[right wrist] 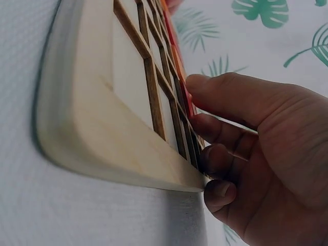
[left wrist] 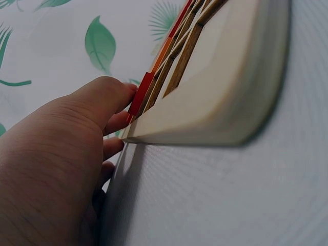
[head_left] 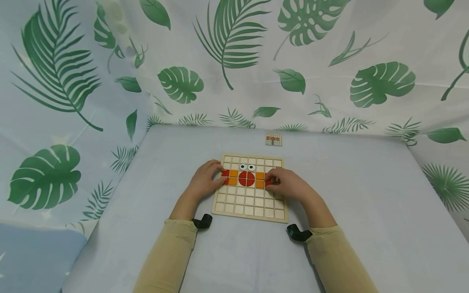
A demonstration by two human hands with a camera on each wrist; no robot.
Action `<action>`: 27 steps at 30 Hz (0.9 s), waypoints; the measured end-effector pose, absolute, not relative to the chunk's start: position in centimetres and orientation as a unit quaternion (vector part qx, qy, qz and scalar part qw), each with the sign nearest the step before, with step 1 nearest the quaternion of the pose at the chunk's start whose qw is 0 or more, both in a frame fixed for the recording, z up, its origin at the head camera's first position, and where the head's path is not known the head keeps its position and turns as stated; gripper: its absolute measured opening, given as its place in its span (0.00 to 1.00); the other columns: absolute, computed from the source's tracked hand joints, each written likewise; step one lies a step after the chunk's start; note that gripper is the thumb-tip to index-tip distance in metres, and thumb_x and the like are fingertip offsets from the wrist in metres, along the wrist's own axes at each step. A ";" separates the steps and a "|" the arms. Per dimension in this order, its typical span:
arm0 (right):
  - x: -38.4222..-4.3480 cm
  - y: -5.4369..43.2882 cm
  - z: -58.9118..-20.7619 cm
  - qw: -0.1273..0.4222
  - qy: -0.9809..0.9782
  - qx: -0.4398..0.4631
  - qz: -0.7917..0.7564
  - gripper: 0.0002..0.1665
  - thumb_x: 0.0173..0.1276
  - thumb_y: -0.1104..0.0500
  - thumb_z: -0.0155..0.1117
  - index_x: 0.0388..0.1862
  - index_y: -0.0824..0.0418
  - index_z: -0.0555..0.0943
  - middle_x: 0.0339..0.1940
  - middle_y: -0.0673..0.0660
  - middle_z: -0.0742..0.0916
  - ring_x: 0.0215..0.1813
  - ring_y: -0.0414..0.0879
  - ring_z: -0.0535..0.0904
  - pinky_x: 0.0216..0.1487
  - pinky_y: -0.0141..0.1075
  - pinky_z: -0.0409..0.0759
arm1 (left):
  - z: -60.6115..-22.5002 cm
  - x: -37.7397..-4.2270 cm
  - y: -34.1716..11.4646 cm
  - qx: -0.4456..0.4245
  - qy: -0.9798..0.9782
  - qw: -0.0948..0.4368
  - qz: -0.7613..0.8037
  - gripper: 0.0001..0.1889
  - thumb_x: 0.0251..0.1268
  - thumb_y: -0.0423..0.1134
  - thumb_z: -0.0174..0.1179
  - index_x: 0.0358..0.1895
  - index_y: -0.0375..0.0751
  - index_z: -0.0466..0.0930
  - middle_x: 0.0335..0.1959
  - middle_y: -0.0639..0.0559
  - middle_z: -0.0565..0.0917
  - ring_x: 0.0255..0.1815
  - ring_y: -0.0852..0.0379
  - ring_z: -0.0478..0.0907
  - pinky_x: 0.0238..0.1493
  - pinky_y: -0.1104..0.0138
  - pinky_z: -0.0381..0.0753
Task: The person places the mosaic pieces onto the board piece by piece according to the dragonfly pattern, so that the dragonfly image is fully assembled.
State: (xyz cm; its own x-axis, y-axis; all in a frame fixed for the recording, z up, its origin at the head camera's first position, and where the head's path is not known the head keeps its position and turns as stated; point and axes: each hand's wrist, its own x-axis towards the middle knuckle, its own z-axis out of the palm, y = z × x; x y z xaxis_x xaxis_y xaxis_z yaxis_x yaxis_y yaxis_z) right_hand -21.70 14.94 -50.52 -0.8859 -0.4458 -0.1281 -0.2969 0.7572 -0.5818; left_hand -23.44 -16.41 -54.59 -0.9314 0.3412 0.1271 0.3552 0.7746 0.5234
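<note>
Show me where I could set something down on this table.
The tabletop looks bare left of the left hand, right of the right hand, and between the sleeves, below the board's near edge. Beyond the board, there's room left of the small card. It's crowded along the board's red-and-orange row, where both hands grip red tiles.

Gridded wooden board (head_left: 239, 209) — flat, red tiles (head_left: 225, 173) near both sides.

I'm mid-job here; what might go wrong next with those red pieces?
The left grip pinches a left red piece; a slip could leave it tilted.
The right grip pinches a right red piece beside the orange pieces, which it might nudge.
Both work near the edges of the board, so uneven pressure may shift it.
</note>
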 end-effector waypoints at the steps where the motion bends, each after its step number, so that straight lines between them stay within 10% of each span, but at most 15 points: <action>1: -21.7 15.0 -50.5 0.131 0.928 -0.200 -0.285 0.11 0.65 0.56 0.69 0.46 0.55 0.82 0.39 0.51 0.83 0.41 0.45 0.76 0.44 0.39 0.76 | -54.6 -23.4 -16.4 -0.185 -0.942 0.012 -0.280 0.16 0.67 0.52 0.62 0.51 0.47 0.78 0.63 0.50 0.75 0.67 0.50 0.71 0.73 0.56 0.68; 27: -19.9 22.7 -45.7 0.104 0.943 -0.140 -0.285 0.16 0.76 0.50 0.56 0.55 0.55 0.80 0.48 0.56 0.85 0.41 0.48 0.75 0.37 0.37 0.76 | -54.5 -23.5 -16.5 -0.186 -0.941 0.005 -0.284 0.16 0.67 0.52 0.62 0.50 0.48 0.77 0.63 0.51 0.75 0.67 0.50 0.71 0.73 0.57 0.69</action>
